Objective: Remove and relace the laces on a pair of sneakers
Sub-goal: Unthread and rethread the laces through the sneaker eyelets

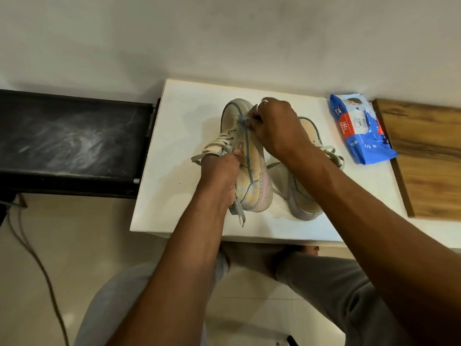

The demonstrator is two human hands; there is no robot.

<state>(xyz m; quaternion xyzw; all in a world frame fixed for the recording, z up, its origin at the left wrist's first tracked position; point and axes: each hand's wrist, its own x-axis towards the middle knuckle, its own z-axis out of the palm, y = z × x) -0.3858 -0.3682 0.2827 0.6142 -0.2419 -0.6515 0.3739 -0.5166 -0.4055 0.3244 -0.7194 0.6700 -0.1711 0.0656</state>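
Your forearms (pixel 174 283) rise from the bottom edge to the white table (pixel 179 136).
Mid-frame, your left hand (pixel 219 176) grips the tipped sneaker (pixel 249 171) by its laced collar; your right hand (pixel 277 128) pinches a small grey bit (pixel 242 119) at its toe. The other sneaker (pixel 301 196) lies just right, with a blue packet (pixel 359 131) upper right.

You have two sneakers (pixel 249 158) at frame centre, two hands (pixel 219 176), one blue wipes packet (pixel 359 131) and one wooden board (pixel 424 158) at right.
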